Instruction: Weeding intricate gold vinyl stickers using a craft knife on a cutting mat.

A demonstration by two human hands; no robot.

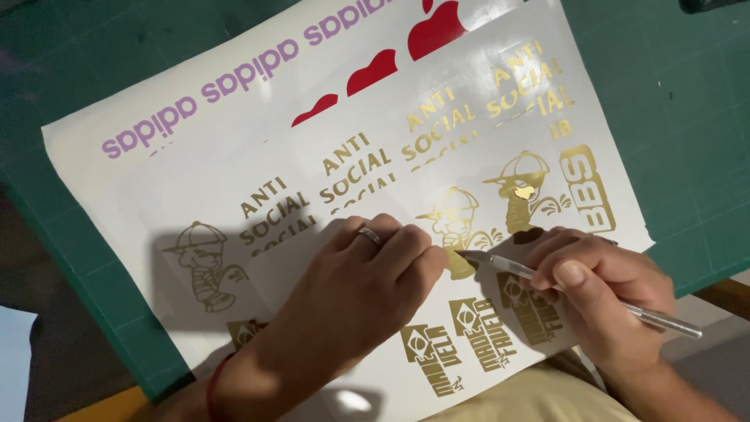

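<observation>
- Nearest the camera, the person's right hand (605,293) holds a slim metal craft knife (578,289) like a pen; its grip is clamped together on the shaft, well behind the blade.
- Just ahead of that grip, the knife tip touches the base of a gold cartoon-figure decal (453,227) on the white vinyl sheet (461,125).
- Beside the tip, the left hand (367,270) lies flat on the sheet with fingers curled loosely together, wearing a ring (369,234); it clasps nothing and only presses the sheet down.
- Beyond both hands, gold lettering (437,129), red shapes (375,70) and purple lettering (203,86) cover the sheets, which lie on a green cutting mat (680,133) on the bench.
- The vinyl looks thin, light and limp, likely to curl, crease or tear, so it seems best pinned flat close to the cut.
- The decal appears delicate and sticky-backed; lifting it by an edge with the tip looks safest.
- The knife seems light, stiff and smooth, best held low on the shaft.
</observation>
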